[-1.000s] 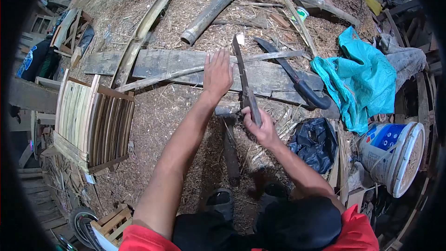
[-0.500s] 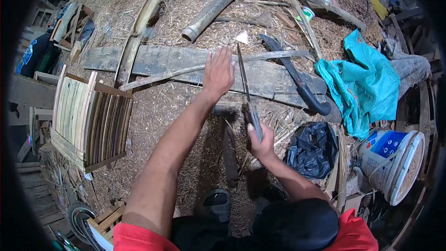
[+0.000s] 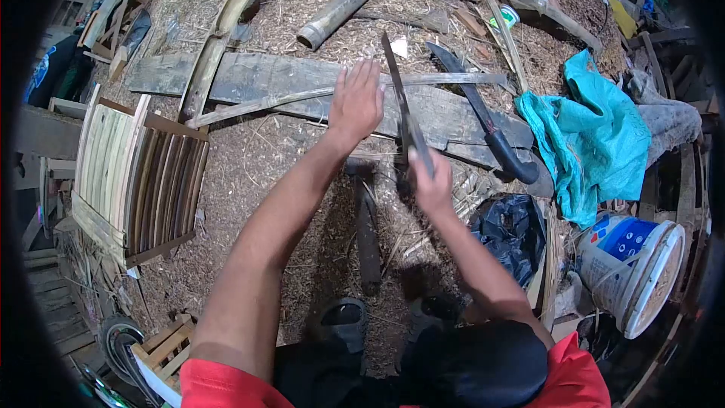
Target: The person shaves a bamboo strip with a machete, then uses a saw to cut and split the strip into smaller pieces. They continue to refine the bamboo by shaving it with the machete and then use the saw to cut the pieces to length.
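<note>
My left hand (image 3: pixel 355 102) lies with fingers stretched out over a long thin wooden strip (image 3: pixel 453 78), pressing it against the grey plank (image 3: pixel 260 79) on the ground. In my right hand (image 3: pixel 433 181) is the handle of a hand saw (image 3: pixel 398 79). Its long, narrow blade points away from me and crosses the strip just right of my left fingers. A machete (image 3: pixel 479 109) with a black curved handle rests across the plank, farther right. Below the plank, a hammer-shaped tool (image 3: pixel 368 227) lies on the wood chips between my arms.
A slatted wooden piece (image 3: pixel 140 181) stands at left. To the right are a teal sheet (image 3: pixel 593 136), a black plastic bag (image 3: pixel 510 238) and a white bucket (image 3: pixel 630 268). A bamboo pole (image 3: pixel 351 7) and split bamboo (image 3: pixel 208 60) lie beyond the plank.
My right hand and the saw have moved forward, away from me, and the blade now shows more of its flat side. My left hand stays on the strip.
</note>
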`<state>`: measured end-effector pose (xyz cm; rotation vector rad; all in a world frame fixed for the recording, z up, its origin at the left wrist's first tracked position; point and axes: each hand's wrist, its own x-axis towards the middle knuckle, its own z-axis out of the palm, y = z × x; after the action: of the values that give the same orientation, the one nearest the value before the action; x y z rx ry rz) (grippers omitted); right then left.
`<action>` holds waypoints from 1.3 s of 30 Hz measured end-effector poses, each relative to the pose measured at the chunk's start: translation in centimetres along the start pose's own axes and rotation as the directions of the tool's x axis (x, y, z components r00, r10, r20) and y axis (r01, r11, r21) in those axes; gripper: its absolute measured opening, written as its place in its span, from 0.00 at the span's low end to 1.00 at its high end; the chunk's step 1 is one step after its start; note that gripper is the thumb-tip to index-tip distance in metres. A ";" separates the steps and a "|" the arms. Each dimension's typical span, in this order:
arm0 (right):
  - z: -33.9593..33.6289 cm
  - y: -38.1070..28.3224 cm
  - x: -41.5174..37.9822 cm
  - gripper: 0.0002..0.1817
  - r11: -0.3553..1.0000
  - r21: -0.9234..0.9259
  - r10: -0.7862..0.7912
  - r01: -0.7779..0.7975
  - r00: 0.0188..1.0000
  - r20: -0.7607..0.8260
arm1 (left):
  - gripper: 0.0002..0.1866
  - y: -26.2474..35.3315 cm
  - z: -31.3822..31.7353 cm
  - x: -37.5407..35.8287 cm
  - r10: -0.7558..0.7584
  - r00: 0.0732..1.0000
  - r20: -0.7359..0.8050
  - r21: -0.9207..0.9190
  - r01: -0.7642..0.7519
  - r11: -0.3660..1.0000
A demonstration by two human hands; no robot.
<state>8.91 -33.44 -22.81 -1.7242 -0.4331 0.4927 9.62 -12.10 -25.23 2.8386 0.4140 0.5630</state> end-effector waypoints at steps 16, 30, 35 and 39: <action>0.1 1.5 -5.7 0.19 0.998 0.057 0.018 -0.016 0.999 -0.034 | 0.35 0.0 0.0 0.1 -0.017 0.998 0.054 0.011 0.016 1.000; -0.8 1.4 -4.7 0.17 0.997 -0.030 0.071 -0.072 0.997 -0.008 | 0.39 0.2 -0.4 0.1 -0.019 0.994 0.105 0.033 0.015 0.999; 0.5 -2.1 0.5 0.19 0.997 -0.066 -0.041 0.039 0.999 -0.029 | 0.39 0.1 -0.6 0.1 0.004 0.996 0.091 0.029 -0.007 1.000; -0.2 -0.3 -5.6 0.20 1.000 -0.023 0.007 -0.008 0.999 -0.041 | 0.39 0.0 -0.5 0.0 -0.007 0.994 0.107 0.012 0.006 1.000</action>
<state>4.28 -36.56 -21.96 -1.7558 -0.4045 0.4586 9.41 -12.06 -24.77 2.8613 0.4088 0.4065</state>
